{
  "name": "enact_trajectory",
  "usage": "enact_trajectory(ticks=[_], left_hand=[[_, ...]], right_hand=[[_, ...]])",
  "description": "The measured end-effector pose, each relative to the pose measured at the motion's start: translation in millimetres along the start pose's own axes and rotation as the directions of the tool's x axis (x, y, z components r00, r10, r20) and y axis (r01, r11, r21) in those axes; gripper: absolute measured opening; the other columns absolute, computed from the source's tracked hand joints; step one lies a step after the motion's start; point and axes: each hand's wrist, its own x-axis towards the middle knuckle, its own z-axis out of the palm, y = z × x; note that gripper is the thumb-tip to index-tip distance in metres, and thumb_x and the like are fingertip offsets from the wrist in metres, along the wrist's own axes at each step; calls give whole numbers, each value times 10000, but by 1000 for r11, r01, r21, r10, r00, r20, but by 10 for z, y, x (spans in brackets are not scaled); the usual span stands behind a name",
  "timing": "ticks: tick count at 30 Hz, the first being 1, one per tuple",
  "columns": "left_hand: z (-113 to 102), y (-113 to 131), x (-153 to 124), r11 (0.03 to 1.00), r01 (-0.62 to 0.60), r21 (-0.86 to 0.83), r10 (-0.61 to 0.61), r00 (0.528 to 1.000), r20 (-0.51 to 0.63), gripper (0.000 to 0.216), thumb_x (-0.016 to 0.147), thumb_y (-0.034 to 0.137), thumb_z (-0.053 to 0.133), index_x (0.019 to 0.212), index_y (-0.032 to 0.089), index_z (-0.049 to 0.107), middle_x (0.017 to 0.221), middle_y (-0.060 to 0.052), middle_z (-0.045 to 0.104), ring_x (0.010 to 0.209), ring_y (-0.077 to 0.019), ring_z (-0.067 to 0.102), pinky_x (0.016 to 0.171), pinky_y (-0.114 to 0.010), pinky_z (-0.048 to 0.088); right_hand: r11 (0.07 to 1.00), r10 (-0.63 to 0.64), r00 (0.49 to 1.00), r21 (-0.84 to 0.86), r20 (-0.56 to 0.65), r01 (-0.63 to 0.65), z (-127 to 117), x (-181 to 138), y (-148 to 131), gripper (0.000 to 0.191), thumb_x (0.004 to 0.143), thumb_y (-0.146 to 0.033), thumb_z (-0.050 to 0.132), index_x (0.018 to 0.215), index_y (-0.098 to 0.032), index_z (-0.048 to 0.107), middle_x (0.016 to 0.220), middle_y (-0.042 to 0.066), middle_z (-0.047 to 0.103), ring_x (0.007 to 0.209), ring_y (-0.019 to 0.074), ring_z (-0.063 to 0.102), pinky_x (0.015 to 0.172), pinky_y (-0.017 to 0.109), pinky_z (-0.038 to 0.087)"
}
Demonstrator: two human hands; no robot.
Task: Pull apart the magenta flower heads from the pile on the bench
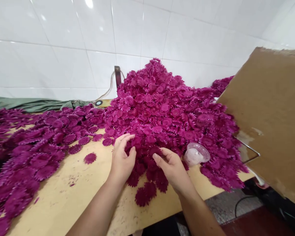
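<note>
A tall heap of magenta artificial flower heads [159, 111], flat with jagged petal edges, covers the middle of the table. At its front edge, my left hand [123, 159] rests against the flowers with fingers stretched and thumb apart, holding nothing that I can see. To the right, my right hand [172, 167] pinches the edge of a darker magenta flower head [153, 151] between thumb and fingers. Several loose flower heads [146, 194] lie on the tabletop between my forearms. A small clear plastic cup [197, 154] with whitish contents sits tilted against the heap, right of my right hand.
More magenta flower pieces [44, 147] spread along the left of the wooden table [88, 190]. A large cardboard sheet [267, 114] leans in at right, with a bent metal wire [254, 151] by its edge. Green cloth [34, 105] lies along the white tiled wall [64, 65].
</note>
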Motion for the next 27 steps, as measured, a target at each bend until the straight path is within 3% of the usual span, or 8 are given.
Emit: enact_trajectory(ticks=[3, 6, 13, 16, 19, 22, 24, 27], left_hand=[[14, 73, -77, 996, -89, -17, 91, 984, 154, 172, 761, 215, 503, 872, 187, 631, 913, -60, 629, 902, -189, 580, 857, -346, 452], [45, 136, -133, 992, -92, -84, 116, 928, 353, 148, 772, 243, 524, 828, 191, 650, 858, -53, 657, 839, -178, 602, 804, -313, 474], [71, 173, -111, 965, 190, -183, -79, 870, 486, 99, 671, 203, 602, 728, 186, 680, 769, -45, 698, 749, -184, 630, 749, -308, 497], [67, 148, -86, 953, 233, -194, -125, 884, 451, 95, 660, 207, 597, 695, 182, 682, 746, -47, 705, 726, -186, 629, 730, -308, 495], [31, 94, -25, 949, 262, -175, -212, 942, 261, 122, 669, 278, 591, 637, 173, 645, 666, -35, 683, 667, -173, 611, 680, -300, 490], [-46, 69, 42, 941, 279, -191, -266, 959, 95, 197, 657, 355, 605, 626, 161, 604, 643, -35, 665, 652, -168, 601, 676, -304, 487], [-83, 99, 43, 947, 247, -205, -220, 965, 143, 200, 662, 361, 603, 635, 163, 598, 699, -51, 680, 704, -179, 614, 713, -317, 488], [-70, 182, -41, 978, 119, -170, -54, 937, 344, 124, 681, 295, 594, 710, 183, 640, 835, -67, 696, 818, -198, 620, 773, -328, 481]], right_hand=[[995, -15, 1000, -103, -26, 12, 2, 1, 36, 257, 757, -395, 529, 649, -167, 479, 588, -38, 421, 545, 91, 368, 520, 228, 319], [982, -58, 995, -182, -82, 43, 9, 23, 98, 299, 750, -407, 529, 589, -176, 429, 566, -48, 351, 541, 89, 313, 499, 231, 271], [997, 41, 998, -64, -54, -44, 27, 81, 163, 414, 697, -548, 539, 555, -185, 399, 522, -69, 287, 490, 73, 254, 458, 223, 229], [998, 60, 998, -4, -24, -60, 55, 50, 132, 426, 704, -583, 507, 591, -179, 434, 527, -62, 331, 483, 73, 273, 454, 219, 236], [999, 49, 999, -12, 13, -49, 114, -43, 77, 371, 716, -525, 534, 622, -180, 437, 558, -59, 343, 506, 73, 278, 471, 214, 251], [998, 38, 998, -53, 53, -35, 178, -139, 41, 307, 748, -444, 529, 627, -180, 429, 564, -61, 330, 519, 73, 282, 487, 214, 261], [996, 37, 999, -79, 17, -36, 192, -161, 46, 313, 758, -431, 516, 603, -182, 407, 548, -66, 306, 508, 71, 267, 475, 214, 246], [997, 38, 996, -57, -79, -42, 158, -131, 84, 350, 772, -468, 477, 585, -188, 379, 529, -68, 297, 487, 70, 256, 449, 215, 226]])
